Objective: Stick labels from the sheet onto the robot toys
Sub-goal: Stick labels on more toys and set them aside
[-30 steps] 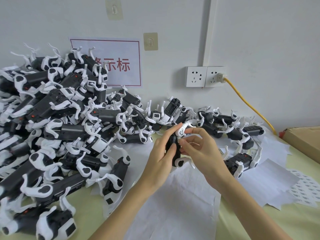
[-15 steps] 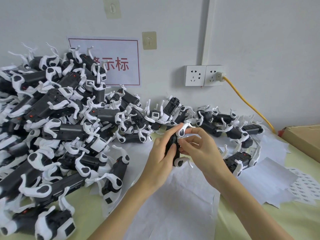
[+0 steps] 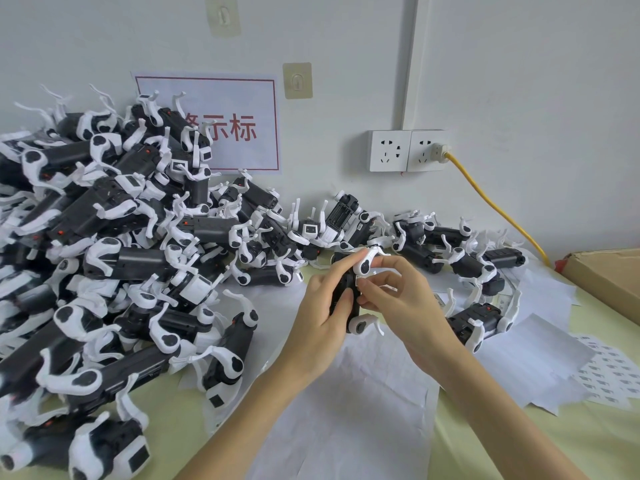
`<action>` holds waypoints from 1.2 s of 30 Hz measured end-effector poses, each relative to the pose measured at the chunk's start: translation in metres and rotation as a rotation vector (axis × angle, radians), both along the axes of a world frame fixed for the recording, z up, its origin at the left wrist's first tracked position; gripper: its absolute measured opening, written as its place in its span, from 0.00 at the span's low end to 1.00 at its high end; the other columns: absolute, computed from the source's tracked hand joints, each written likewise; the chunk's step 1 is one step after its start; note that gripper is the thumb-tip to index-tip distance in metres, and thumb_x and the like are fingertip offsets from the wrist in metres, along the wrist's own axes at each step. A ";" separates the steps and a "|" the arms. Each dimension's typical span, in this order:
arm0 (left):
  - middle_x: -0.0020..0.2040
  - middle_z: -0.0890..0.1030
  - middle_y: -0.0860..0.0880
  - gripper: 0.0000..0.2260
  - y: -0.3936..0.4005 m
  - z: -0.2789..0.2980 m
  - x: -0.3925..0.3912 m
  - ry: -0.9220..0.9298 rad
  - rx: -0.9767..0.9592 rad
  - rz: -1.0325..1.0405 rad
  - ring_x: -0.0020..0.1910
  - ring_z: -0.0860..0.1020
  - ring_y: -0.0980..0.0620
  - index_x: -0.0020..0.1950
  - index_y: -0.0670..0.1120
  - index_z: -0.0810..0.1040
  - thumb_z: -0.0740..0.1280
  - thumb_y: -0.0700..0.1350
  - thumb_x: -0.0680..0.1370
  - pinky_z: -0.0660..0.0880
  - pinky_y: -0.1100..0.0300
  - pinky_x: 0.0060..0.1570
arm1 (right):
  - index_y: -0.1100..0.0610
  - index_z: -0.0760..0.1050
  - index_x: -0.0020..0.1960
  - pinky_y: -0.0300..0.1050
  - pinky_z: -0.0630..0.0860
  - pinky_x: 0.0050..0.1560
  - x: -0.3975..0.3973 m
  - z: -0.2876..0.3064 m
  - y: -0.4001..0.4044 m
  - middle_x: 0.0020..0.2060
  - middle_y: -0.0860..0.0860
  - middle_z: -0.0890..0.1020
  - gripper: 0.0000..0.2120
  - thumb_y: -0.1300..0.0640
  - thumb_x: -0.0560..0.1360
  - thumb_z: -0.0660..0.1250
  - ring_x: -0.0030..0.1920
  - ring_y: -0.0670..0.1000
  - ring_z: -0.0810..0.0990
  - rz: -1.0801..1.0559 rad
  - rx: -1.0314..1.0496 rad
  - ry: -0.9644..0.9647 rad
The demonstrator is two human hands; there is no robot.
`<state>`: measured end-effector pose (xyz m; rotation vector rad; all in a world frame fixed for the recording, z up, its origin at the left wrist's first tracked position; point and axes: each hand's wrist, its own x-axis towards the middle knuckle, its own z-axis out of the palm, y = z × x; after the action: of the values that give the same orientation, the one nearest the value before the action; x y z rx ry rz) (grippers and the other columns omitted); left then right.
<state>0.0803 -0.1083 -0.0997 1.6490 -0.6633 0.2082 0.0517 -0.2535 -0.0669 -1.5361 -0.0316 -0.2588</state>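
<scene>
A black robot toy [image 3: 349,292] with white legs is held upright above the table's middle. My left hand [image 3: 323,311] grips its body, with the index finger along the upper white leg. My right hand [image 3: 403,299] presses curled fingers and thumb against the toy's side, where a small white label [image 3: 360,281] shows at my fingertips. The label sheet [image 3: 613,370] lies flat at the right edge of the table.
A large heap of black-and-white robot toys [image 3: 104,258] fills the left side and runs along the wall. Several more toys [image 3: 478,317] lie right of my hands. White backing papers [image 3: 349,410] cover the table. A cardboard box [image 3: 609,278] sits far right; a yellow cable [image 3: 491,199] hangs from the wall socket.
My hands and the toy have stayed nearly in place. The right fingers have shifted slightly against the toy's side.
</scene>
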 end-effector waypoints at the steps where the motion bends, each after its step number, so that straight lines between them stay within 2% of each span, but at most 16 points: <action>1: 0.67 0.74 0.46 0.27 0.000 0.000 0.000 0.000 0.007 0.005 0.61 0.77 0.53 0.77 0.63 0.72 0.56 0.35 0.88 0.79 0.67 0.51 | 0.57 0.76 0.58 0.36 0.79 0.34 0.000 0.000 0.000 0.51 0.66 0.82 0.08 0.64 0.81 0.70 0.41 0.50 0.86 -0.001 -0.001 -0.001; 5: 0.66 0.74 0.46 0.26 0.001 0.001 -0.001 0.013 0.016 0.005 0.61 0.77 0.50 0.76 0.64 0.72 0.57 0.36 0.88 0.80 0.62 0.52 | 0.57 0.76 0.59 0.35 0.79 0.34 0.000 0.000 0.000 0.51 0.66 0.82 0.08 0.63 0.81 0.70 0.41 0.50 0.84 -0.008 -0.020 0.000; 10: 0.65 0.73 0.44 0.25 0.000 0.002 -0.002 0.022 -0.004 -0.011 0.55 0.78 0.49 0.77 0.62 0.73 0.57 0.36 0.88 0.81 0.63 0.49 | 0.56 0.76 0.59 0.35 0.79 0.34 -0.001 0.001 0.001 0.50 0.64 0.83 0.08 0.62 0.81 0.70 0.41 0.51 0.85 -0.015 -0.032 0.009; 13: 0.64 0.73 0.45 0.25 0.000 0.001 -0.001 0.036 -0.003 -0.009 0.56 0.79 0.50 0.76 0.64 0.73 0.57 0.37 0.88 0.82 0.61 0.50 | 0.56 0.76 0.58 0.36 0.79 0.34 0.000 0.000 0.000 0.47 0.61 0.83 0.07 0.62 0.81 0.70 0.41 0.50 0.85 -0.013 -0.028 0.019; 15: 0.65 0.73 0.45 0.25 0.000 0.000 -0.001 0.036 -0.004 -0.009 0.57 0.79 0.52 0.76 0.64 0.73 0.57 0.37 0.88 0.82 0.62 0.50 | 0.55 0.76 0.58 0.37 0.80 0.36 0.001 -0.001 0.000 0.46 0.58 0.83 0.07 0.61 0.81 0.70 0.41 0.49 0.86 -0.016 -0.043 0.028; 22: 0.66 0.73 0.45 0.25 -0.001 -0.001 0.000 0.050 -0.019 -0.028 0.59 0.79 0.47 0.77 0.64 0.72 0.57 0.37 0.88 0.83 0.60 0.49 | 0.53 0.76 0.58 0.45 0.82 0.43 0.004 -0.002 -0.001 0.43 0.53 0.84 0.08 0.59 0.81 0.71 0.40 0.47 0.86 -0.027 -0.067 0.031; 28: 0.65 0.75 0.44 0.26 -0.001 0.001 -0.001 0.050 -0.036 -0.042 0.58 0.78 0.45 0.76 0.63 0.74 0.57 0.35 0.88 0.82 0.63 0.49 | 0.51 0.76 0.57 0.45 0.83 0.49 0.006 -0.004 -0.004 0.42 0.52 0.86 0.07 0.57 0.80 0.72 0.40 0.46 0.86 -0.045 -0.126 0.015; 32: 0.71 0.76 0.51 0.26 0.001 0.003 -0.003 0.038 -0.032 -0.051 0.67 0.76 0.55 0.76 0.63 0.73 0.57 0.35 0.88 0.77 0.71 0.53 | 0.51 0.76 0.56 0.48 0.83 0.48 0.007 -0.004 -0.005 0.41 0.51 0.86 0.08 0.57 0.80 0.72 0.40 0.47 0.85 -0.057 -0.170 -0.005; 36: 0.72 0.76 0.55 0.27 0.001 0.001 -0.001 0.035 0.010 -0.035 0.72 0.73 0.54 0.77 0.66 0.72 0.57 0.36 0.88 0.75 0.69 0.59 | 0.51 0.76 0.57 0.46 0.82 0.48 0.006 -0.003 -0.005 0.41 0.50 0.86 0.08 0.57 0.80 0.72 0.40 0.47 0.86 -0.042 -0.147 0.009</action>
<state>0.0797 -0.1068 -0.0986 1.6456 -0.6678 0.1507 0.0581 -0.2588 -0.0699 -1.6856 -0.0111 -0.2885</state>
